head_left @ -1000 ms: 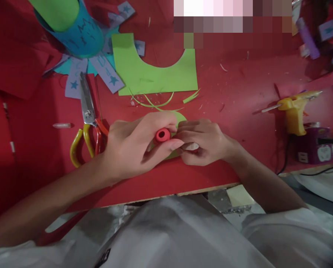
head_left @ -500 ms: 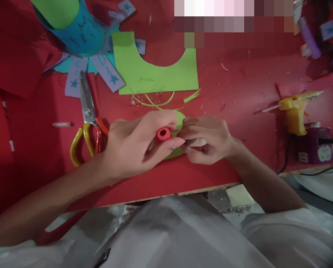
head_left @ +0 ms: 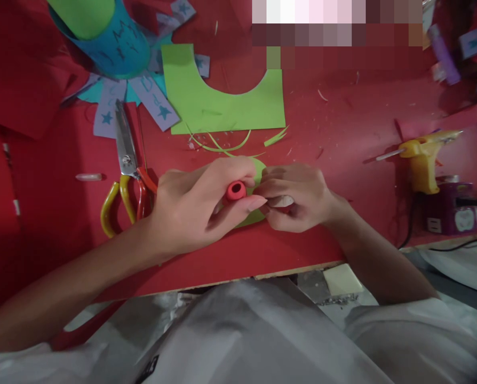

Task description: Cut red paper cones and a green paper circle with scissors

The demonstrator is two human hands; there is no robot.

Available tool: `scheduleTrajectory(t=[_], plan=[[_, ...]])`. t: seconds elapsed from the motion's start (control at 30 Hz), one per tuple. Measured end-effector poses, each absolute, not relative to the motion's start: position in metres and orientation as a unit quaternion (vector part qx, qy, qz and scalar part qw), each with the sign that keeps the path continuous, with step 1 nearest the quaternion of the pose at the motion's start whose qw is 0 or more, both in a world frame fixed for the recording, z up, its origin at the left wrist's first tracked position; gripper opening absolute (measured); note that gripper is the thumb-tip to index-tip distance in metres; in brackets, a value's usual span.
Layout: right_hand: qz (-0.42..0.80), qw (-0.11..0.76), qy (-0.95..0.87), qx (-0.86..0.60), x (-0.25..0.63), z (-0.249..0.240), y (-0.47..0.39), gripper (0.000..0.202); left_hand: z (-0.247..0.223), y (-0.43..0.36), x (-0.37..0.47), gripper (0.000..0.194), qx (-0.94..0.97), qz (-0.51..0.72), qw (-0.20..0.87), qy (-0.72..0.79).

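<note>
My left hand [head_left: 194,205] is closed round a red marker cap [head_left: 236,190], its dark open end facing up. My right hand [head_left: 298,197] pinches a short whitish marker [head_left: 280,201], whose rounded end pokes out between the fingers; the other end is hidden. Both hands rest close together over a green paper piece [head_left: 259,168] with a curved edge, mostly covered by them. Beyond the hands lies a green sheet [head_left: 226,113] with a round cut-out. Thin green paper strips [head_left: 230,150] lie between it and my hands.
Scissors [head_left: 127,160] lie left of my left hand, near a small clear tube [head_left: 88,177]. A blue paper cylinder [head_left: 128,48] with purple star strips stands at the back left. On the right, a yellow glue gun [head_left: 424,160] sits by a purple box [head_left: 448,208].
The marker in my right hand has tilted or shifted slightly to the left. My left hand keeps its hold on the cap, almost still.
</note>
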State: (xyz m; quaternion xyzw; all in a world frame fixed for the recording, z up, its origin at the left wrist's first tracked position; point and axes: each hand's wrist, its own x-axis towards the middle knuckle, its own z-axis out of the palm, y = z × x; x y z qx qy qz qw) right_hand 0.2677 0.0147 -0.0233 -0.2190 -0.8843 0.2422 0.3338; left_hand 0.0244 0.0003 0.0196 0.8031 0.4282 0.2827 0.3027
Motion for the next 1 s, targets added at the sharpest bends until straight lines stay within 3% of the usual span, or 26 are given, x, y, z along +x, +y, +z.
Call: scheduleTrajectory(t=[0.23,0.7,0.9,1.0], plan=[[0.183,0.267,-0.921,-0.220,0.2703,-0.0211,0.0137,0.014,0.0193,0.0004,0.0250,0.038,0.794,0.299,0.311,0.429],[0.243,0.319,-0.891,-0.214,0.2650,-0.0222,0.0139,0.015,0.0163,-0.0007,0.0232,0.036,0.811,0.288,0.284,0.424],[0.219,0.285,-0.910,-0.205,0.2653,-0.0205,0.0135,0.016,0.0178,0.0003,0.0244,0.034,0.806,0.292,0.291,0.426],[0.231,0.307,-0.900,-0.207,0.2645,-0.0215,0.0127,0.013,0.0184,0.0001,0.0241,0.032,0.810,0.285,0.295,0.420]])
